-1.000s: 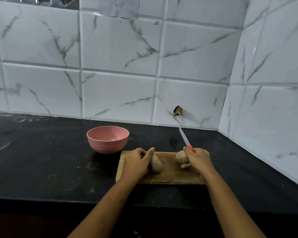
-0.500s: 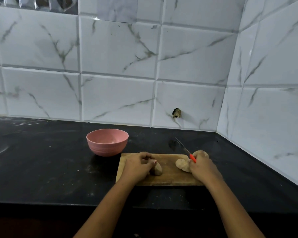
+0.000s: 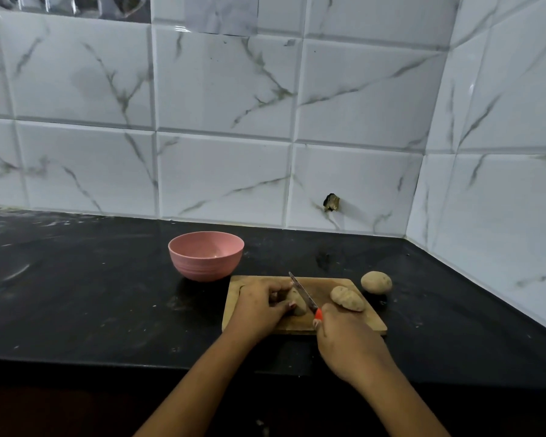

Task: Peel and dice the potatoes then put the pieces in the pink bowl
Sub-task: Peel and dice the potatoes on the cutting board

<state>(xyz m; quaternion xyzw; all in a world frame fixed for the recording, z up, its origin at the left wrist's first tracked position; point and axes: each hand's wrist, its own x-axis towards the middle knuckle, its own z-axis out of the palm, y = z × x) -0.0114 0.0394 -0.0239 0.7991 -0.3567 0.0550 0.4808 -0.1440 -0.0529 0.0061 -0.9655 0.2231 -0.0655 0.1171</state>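
Grips a brown unpeeled potato (image 3: 298,302) on the rectangular wooden cutting board (image 3: 353,326) with the left hand (image 3: 260,305), fingers curled over it. Holds a slim red-handled knife (image 3: 303,293) in the right hand (image 3: 344,339), blade slanted against that potato. Finds a second unpeeled potato (image 3: 347,298) just beside the knife hand, a third potato (image 3: 376,282) on the black counter (image 3: 108,294) off the board's far right corner, and the round pink bowl (image 3: 206,257) by its far left corner.
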